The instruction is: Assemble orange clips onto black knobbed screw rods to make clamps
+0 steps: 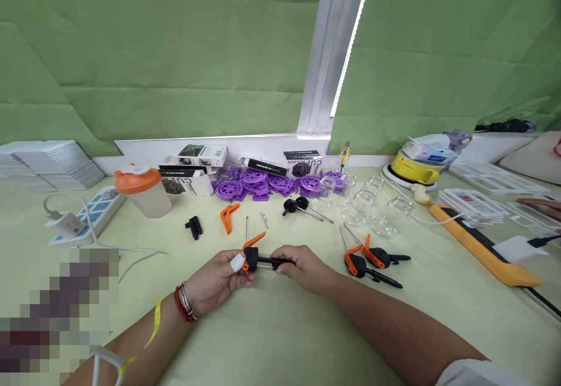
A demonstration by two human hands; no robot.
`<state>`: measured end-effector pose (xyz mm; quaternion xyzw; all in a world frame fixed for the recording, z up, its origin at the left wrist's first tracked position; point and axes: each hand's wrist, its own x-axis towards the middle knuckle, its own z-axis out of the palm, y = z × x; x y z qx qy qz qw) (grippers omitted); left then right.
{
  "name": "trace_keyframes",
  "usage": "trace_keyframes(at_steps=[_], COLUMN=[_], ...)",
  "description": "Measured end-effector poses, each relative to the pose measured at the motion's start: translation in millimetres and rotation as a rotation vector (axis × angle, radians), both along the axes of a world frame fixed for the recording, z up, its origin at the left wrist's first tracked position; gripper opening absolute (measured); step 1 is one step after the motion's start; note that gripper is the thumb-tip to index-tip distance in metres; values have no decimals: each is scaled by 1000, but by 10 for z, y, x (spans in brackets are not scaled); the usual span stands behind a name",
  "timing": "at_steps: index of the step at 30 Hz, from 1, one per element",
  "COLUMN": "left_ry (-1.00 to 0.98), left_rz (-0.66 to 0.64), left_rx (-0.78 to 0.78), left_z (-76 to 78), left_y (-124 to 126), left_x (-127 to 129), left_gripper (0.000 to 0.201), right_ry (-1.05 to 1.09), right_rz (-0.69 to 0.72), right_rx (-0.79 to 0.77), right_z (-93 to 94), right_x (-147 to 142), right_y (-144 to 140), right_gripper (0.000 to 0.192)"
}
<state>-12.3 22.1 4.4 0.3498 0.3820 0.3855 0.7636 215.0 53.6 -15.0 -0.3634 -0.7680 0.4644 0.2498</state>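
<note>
Both hands meet low over the counter (280, 327), the left hand (214, 283) pinching the orange-and-black clamp (256, 255) at its head, the right hand (304, 266) gripping its handle, long axis running left to right.

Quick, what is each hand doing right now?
Left hand: closed on the orange and black end of the small clamp.
Right hand: closed on the clamp's black handle end.
</note>
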Motion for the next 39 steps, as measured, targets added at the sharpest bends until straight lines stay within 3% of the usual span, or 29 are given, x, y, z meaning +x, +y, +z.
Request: trace_keyframes(at_steps=[10, 16, 30, 39], left_ry=[43, 82, 197, 191], left_rz=[30, 32, -33, -27], left_rx=[45, 79, 218, 225], left_z=[57, 65, 89, 43], left_y=[-23, -34, -17, -7], left_x=[30, 37, 34, 50], left_gripper=[32, 33, 33, 30], right_ry=[43, 131, 241, 221], right_rz=[-37, -50, -26, -63], right_rx=[-11, -171, -374, -303], right_z=[-27, -98, -106, -142], right_x=[-23, -46, -53, -71], right_y=[-42, -41, 2, -4], right_gripper=[20, 20, 23, 23])
